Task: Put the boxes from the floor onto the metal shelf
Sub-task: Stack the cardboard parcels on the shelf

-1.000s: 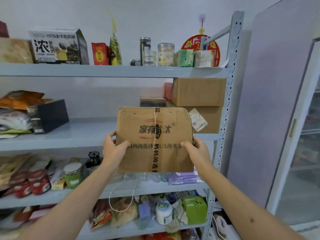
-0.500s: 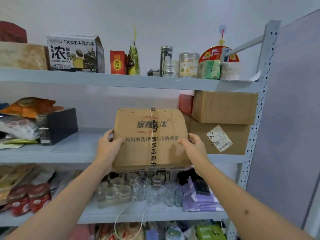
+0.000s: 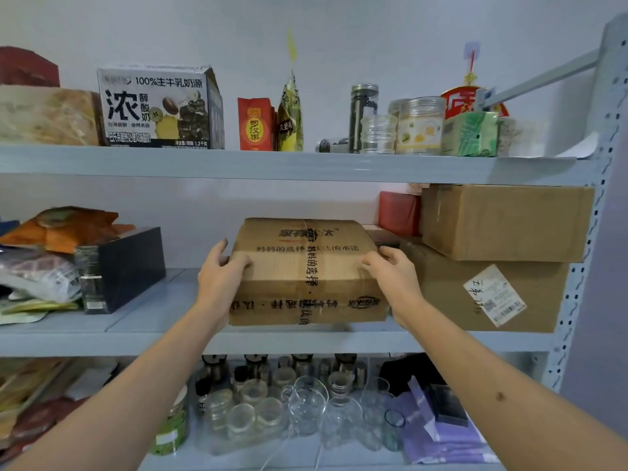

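Cardboard is what both hands hold: a taped brown box [image 3: 307, 271] with dark printed lettering, gripped at its two ends. The left hand [image 3: 219, 275] curls over the box's left top edge, thumb on the near face; the right hand [image 3: 396, 275] does the same on the right, fingers wrapped over the corner. The box sits at the middle tier of the metal shelf [image 3: 272, 338], its front bottom edge level with the shelf's front lip. Whether the base already rests fully on the shelf or hangs just above it, I cannot tell.

So the step in hand looks like the setting-down itself. Just to the right, two bigger brown boxes [image 3: 492, 256] are stacked, the lower one wearing a white label; a black box [image 3: 120, 266] stands well to the left, leaving a gap that this box fills part of.

Next, I judge, comes a push straight back so the box clears the lip, kept parallel to the stacked boxes so its right corner does not catch, then both hands let go.
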